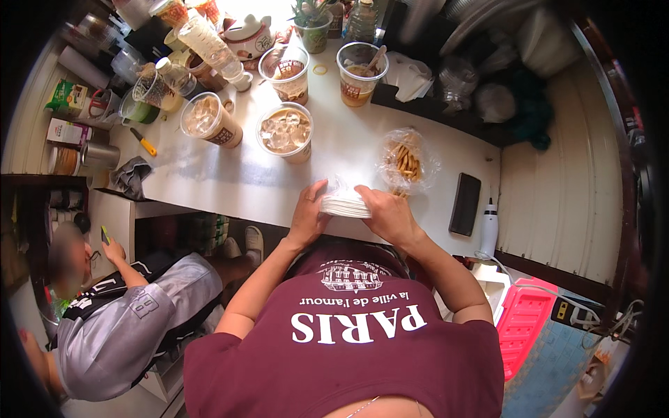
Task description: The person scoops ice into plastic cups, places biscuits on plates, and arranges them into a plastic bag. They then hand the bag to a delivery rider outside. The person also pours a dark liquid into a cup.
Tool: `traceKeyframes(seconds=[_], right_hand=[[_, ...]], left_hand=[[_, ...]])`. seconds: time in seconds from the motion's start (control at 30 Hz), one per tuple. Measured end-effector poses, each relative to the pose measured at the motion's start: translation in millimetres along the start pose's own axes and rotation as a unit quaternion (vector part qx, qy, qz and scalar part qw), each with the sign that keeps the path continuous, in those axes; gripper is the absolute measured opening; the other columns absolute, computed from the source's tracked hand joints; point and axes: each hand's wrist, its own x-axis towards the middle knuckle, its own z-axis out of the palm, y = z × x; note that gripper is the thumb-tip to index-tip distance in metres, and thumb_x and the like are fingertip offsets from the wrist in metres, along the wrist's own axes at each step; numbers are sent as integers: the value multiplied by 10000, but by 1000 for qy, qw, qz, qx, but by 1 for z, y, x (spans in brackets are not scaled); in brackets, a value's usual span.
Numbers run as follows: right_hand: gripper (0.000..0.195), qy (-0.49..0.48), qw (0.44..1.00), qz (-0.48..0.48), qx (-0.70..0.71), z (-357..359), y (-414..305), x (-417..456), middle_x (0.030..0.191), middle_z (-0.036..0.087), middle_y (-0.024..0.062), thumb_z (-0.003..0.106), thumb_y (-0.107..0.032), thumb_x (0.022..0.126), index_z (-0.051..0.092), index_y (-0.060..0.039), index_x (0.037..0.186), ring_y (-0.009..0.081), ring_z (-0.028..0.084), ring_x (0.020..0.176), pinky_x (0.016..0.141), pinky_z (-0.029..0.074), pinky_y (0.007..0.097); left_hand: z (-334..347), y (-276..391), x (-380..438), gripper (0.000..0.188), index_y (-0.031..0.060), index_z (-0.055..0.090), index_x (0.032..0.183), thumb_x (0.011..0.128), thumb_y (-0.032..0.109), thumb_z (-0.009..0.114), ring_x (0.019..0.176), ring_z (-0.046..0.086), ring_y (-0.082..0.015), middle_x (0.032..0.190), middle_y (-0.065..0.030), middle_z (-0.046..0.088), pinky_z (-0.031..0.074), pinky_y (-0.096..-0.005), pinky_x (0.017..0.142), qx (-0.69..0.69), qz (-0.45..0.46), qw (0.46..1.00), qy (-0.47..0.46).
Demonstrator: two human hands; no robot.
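Observation:
My left hand (309, 211) and my right hand (389, 211) grip opposite sides of a stack of thin white discs, perhaps plastic cup lids (346, 206), at the front edge of the white table (219, 180). Clear film shows on top of the stack. Beyond it stand two plastic cups with iced milky drink, one in the middle (285, 133) and one to the left (211, 120). Farther back are a printed cup (285, 73) and a cup with a spoon (360, 73). A clear plastic bag of fries (407, 162) lies beyond my right hand.
A black phone (465, 204) and a white handheld device with a cord (489, 227) lie at the right. A yellow cutter knife (143, 142) and grey cloth (131, 176) lie at the left. Bottles and cups crowd the back left. Another person (125, 313) with a phone sits at lower left.

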Motion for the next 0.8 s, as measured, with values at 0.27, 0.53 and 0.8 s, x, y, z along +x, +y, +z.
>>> traceKeyframes(seconds=[0.27,0.53,0.8], right_hand=[[276,21,942,63,328,-86,25,4,807,669,80,747,-109,691,651,-5,928,130,614,716,678,494,279],[325,328,937,16,117,-220,50,45,855,682,101,754,-92,694,660,-5,993,140,646,751,695,528,272],[350,433,900,-8,59,-252,121,101,882,686,123,752,-97,681,655,1,1002,160,656,790,735,512,279]], left_hand=[[-8,45,37,362,1,540,1161,848,161,629,1001,549,-237,1120,-113,549,472,-329,823,-295,-119,948,-21],[28,129,204,332,-4,590,1042,867,276,624,701,579,-111,842,-49,605,503,-258,604,-610,-149,778,-13],[57,128,280,259,82,634,1005,788,213,689,668,548,-85,803,-13,600,479,-250,541,-542,-151,826,45]])
